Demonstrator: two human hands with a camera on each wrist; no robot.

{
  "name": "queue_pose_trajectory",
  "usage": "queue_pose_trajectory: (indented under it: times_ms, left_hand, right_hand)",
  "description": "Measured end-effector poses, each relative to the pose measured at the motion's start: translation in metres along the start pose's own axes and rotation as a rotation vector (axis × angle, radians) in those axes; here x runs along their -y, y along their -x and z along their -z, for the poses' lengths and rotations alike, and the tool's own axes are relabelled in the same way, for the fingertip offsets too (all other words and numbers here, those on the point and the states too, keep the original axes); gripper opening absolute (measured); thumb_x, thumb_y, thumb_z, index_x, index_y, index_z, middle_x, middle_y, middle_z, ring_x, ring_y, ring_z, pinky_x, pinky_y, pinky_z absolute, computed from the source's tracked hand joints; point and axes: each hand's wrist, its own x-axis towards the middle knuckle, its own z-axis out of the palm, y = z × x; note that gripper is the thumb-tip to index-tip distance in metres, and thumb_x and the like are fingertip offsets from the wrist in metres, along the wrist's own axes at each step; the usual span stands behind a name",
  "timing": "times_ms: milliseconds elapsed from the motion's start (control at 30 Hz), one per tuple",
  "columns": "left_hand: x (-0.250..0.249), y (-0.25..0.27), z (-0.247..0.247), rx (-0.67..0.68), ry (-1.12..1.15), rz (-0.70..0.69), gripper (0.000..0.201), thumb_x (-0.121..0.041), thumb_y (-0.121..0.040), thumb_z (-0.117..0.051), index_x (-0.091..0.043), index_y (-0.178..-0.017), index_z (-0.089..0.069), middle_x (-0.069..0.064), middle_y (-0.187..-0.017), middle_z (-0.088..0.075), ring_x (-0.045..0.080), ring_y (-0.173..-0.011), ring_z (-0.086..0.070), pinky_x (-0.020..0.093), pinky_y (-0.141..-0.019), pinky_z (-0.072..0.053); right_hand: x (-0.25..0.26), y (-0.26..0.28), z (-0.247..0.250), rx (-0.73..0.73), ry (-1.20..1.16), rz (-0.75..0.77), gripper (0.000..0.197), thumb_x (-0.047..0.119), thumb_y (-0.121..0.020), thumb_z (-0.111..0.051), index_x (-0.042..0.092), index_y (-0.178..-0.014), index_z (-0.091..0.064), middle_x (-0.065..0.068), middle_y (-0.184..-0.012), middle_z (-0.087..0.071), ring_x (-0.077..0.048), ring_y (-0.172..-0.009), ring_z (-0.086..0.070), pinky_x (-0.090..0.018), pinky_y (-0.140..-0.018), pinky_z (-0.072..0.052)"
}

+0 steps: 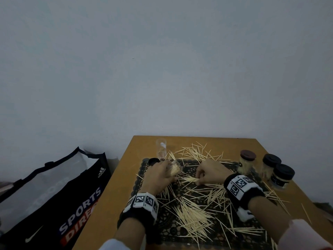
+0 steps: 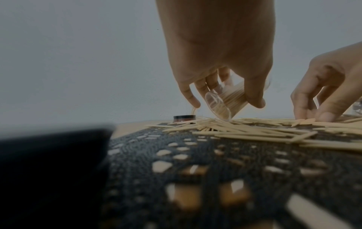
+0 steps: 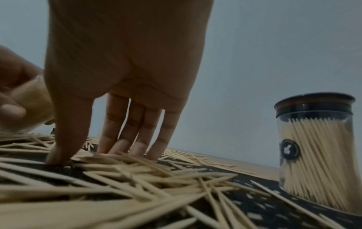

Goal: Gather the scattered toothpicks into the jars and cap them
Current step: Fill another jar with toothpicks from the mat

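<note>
Toothpicks lie scattered over a black lace mat and the wooden table. My left hand grips a clear jar, tilted toward the right and partly filled with toothpicks; in the left wrist view my left hand holds the jar with its base edge near the mat. My right hand reaches down just right of it. Its thumb and fingertips pinch a small bunch of toothpicks against the mat. A loose black cap lies behind my left hand.
An empty clear jar stands at the back left of the table. Three capped jars full of toothpicks stand at the right, the nearest jar close to my right hand. A sports bag sits on the floor at left.
</note>
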Motion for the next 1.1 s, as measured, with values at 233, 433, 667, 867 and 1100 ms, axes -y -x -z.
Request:
queue_pose_trajectory:
  times_ms: [233,433,667,867,1100]
  left_hand:
    - [0.000,0.000,0.000,0.008,-0.005,0.005,0.057,-0.049,-0.083,-0.071,-0.023,-0.130,-0.051,-0.003,-0.124,-0.061,0.016,-0.108,-0.057,0.030,-0.086,-0.048]
    - [0.001,0.000,-0.001,0.006,-0.014,0.009,0.058,-0.049,-0.083,-0.071,-0.023,-0.131,-0.051,-0.004,-0.124,-0.061,0.014,-0.109,-0.058,0.029,-0.087,-0.048]
    - [0.006,-0.002,-0.002,-0.030,-0.017,0.044,0.055,-0.048,-0.082,-0.072,-0.024,-0.127,-0.053,-0.006,-0.122,-0.062,0.014,-0.107,-0.058,0.033,-0.086,-0.051]
    - [0.004,-0.002,-0.002,-0.026,-0.025,0.044,0.054,-0.048,-0.082,-0.071,-0.025,-0.127,-0.053,-0.005,-0.119,-0.063,0.014,-0.105,-0.058,0.032,-0.085,-0.051]
    - [-0.001,0.000,-0.001,0.038,0.028,-0.022,0.058,-0.050,-0.081,-0.072,-0.025,-0.131,-0.052,-0.005,-0.118,-0.062,0.014,-0.105,-0.056,0.028,-0.083,-0.046]
  right_hand:
    - [0.000,-0.005,0.000,-0.017,0.015,0.031,0.014,0.028,-0.086,-0.070,0.017,-0.094,-0.074,0.006,-0.088,-0.070,-0.006,-0.078,-0.060,-0.019,-0.070,-0.048]
    - [0.001,-0.005,-0.001,-0.083,0.178,0.072,0.015,0.032,-0.091,-0.060,0.022,-0.090,-0.071,0.008,-0.085,-0.066,-0.010,-0.079,-0.059,-0.023,-0.070,-0.044]
    - [-0.007,-0.008,-0.001,-0.308,0.121,0.066,0.023,0.035,-0.097,-0.053,0.020,-0.104,-0.069,0.005,-0.095,-0.070,-0.004,-0.073,-0.052,-0.014,-0.069,-0.037]
    - [-0.011,-0.009,-0.004,-0.513,-0.022,0.259,0.023,0.031,-0.095,-0.057,0.014,-0.097,-0.073,0.003,-0.087,-0.072,-0.007,-0.071,-0.061,-0.006,-0.063,-0.034]
    - [0.003,-0.014,-0.008,-0.591,0.049,0.445,0.039,0.040,-0.095,-0.039,0.019,-0.089,-0.071,0.010,-0.078,-0.066,-0.004,-0.063,-0.058,-0.010,-0.055,-0.036]
